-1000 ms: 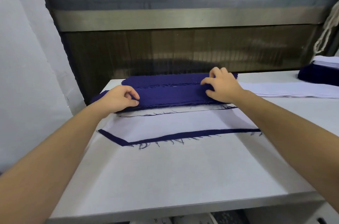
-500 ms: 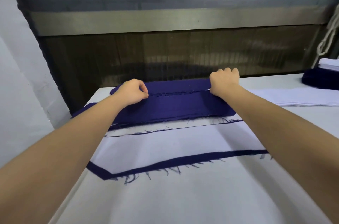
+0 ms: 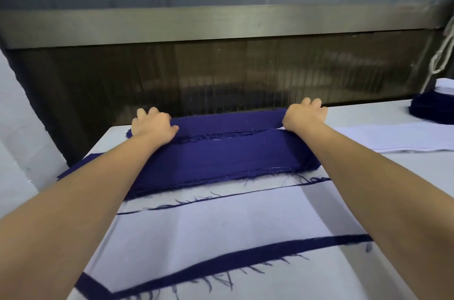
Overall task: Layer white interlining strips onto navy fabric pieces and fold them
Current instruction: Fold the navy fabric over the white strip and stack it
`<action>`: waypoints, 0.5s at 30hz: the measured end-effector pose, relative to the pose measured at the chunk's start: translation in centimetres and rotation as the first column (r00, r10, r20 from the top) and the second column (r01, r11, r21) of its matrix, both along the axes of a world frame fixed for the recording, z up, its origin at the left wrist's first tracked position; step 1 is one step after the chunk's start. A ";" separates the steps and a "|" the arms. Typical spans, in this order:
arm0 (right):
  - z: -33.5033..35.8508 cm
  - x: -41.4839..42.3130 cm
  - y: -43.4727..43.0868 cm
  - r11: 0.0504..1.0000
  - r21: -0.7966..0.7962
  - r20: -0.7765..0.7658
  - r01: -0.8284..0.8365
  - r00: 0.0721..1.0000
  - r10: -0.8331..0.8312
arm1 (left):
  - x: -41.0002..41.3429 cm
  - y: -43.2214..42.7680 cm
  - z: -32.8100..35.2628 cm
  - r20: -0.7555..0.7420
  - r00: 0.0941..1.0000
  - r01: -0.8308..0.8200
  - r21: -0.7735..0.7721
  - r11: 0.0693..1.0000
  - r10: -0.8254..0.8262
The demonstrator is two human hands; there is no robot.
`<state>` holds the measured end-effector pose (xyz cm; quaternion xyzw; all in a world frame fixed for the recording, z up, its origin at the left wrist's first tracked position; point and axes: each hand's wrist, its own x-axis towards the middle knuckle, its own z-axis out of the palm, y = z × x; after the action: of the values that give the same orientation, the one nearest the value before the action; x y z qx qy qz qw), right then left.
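— Where's the navy fabric stack (image 3: 221,152)?
— Folded, lying along the far edge of the table (image 3: 405,177).
— And the hands?
— The left hand (image 3: 153,125) grips its far left end, fingers curled over the back edge. The right hand (image 3: 303,116) grips the far right end the same way.
— Nearer the person?
— 1 white interlining strip (image 3: 221,228) lies flat on a navy piece (image 3: 221,263), whose frayed border shows.
— To the right?
— A white pile (image 3: 393,137), and a navy pile (image 3: 432,110) beyond it.

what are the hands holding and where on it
The folded navy fabric piece, by its far long edge: left hand at the left end, right hand at the right end.
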<state>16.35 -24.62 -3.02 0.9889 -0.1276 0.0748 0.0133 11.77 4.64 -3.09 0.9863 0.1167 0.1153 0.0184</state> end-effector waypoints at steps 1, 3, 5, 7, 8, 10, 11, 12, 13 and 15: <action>-0.2 0.2 -0.1 1.000 0.018 -0.011 0.010 1.000 -0.010 | 0.1 0.1 -0.1 -0.020 1.000 -0.001 -0.011 1.000 0.001; -0.5 0.6 -0.2 0.998 0.063 -0.022 0.015 1.000 -0.013 | 0.1 0.2 -0.4 -0.007 1.000 0.008 -0.056 0.998 -0.009; -0.7 0.9 -0.2 0.994 0.105 -0.023 0.011 1.000 -0.009 | 0.2 0.2 -0.6 0.039 0.999 0.020 -0.093 0.995 -0.017; -0.7 1.1 -0.2 0.992 0.126 -0.006 0.004 1.000 -0.003 | 0.2 0.1 -0.6 0.070 0.997 0.023 -0.115 0.993 -0.015; -0.7 1.1 -0.3 0.992 0.129 0.010 -0.002 1.000 0.001 | 0.2 0.1 -0.6 0.079 0.997 0.022 -0.123 0.992 -0.012; -0.7 1.2 -0.3 0.991 0.130 0.042 -0.015 0.999 0.010 | 0.4 0.1 -0.6 0.094 0.995 0.023 -0.138 0.990 -0.010; -0.8 1.3 -0.3 0.991 0.130 0.052 -0.023 0.998 0.017 | 0.4 0.1 -0.6 0.100 0.995 0.024 -0.145 0.989 -0.009; -0.7 1.4 -0.4 0.991 0.131 0.063 -0.030 0.998 0.022 | 0.5 0.1 -0.5 0.105 0.994 0.026 -0.147 0.989 -0.010; -0.7 1.4 -0.5 0.990 0.133 0.070 -0.034 0.997 0.025 | 0.5 0.2 -0.6 0.103 0.995 0.029 -0.146 0.989 -0.014; -0.6 1.6 -0.7 0.990 0.137 0.078 -0.029 0.997 0.018 | 0.7 0.5 -0.6 0.093 0.995 0.047 -0.147 0.988 -0.033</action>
<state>17.96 -25.30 -3.63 0.9853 -0.1211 0.1039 -0.0611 12.47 5.10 -3.65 0.9781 0.1043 0.1503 0.0997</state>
